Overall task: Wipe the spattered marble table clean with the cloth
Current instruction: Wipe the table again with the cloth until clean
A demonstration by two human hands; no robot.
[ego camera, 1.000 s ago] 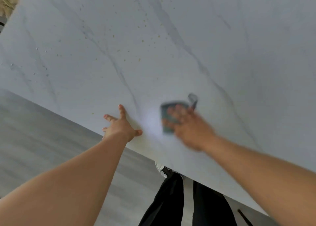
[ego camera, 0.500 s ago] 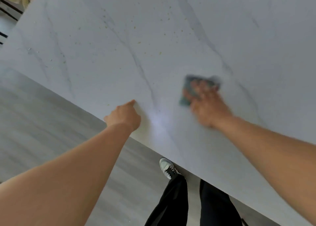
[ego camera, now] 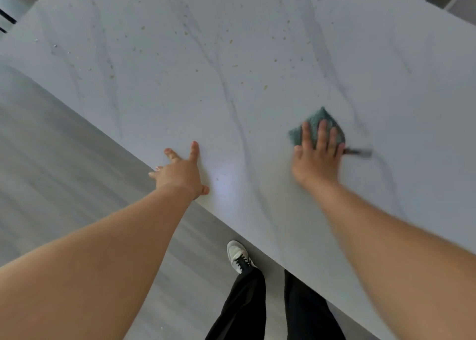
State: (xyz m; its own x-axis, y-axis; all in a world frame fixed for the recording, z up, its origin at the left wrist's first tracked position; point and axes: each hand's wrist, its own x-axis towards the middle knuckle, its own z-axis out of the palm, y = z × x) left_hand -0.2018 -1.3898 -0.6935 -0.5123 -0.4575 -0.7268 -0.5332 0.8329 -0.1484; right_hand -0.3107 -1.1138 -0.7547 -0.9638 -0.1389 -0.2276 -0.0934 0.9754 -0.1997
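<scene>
Head view: white marble surface with grey veins point(ego camera: 257, 43), yellowish-brown spatter specks point(ego camera: 265, 87) scattered over the far and middle part. Right hand point(ego camera: 318, 156) flat on a crumpled teal cloth point(ego camera: 313, 123), fingers point(ego camera: 322, 131) straight and slightly spread, pressing it down onto the surface right of centre, near the front edge. A small dark tag of the cloth point(ego camera: 359, 152) sticks out to the right; blurred. Left hand point(ego camera: 180, 172) rests palm-down at the surface's near edge, fingers splayed wide, holding nothing. Below the edge: grey wood-look floor point(ego camera: 51, 159), black trousers point(ego camera: 247, 306), one white sneaker with black laces point(ego camera: 238, 254).
</scene>
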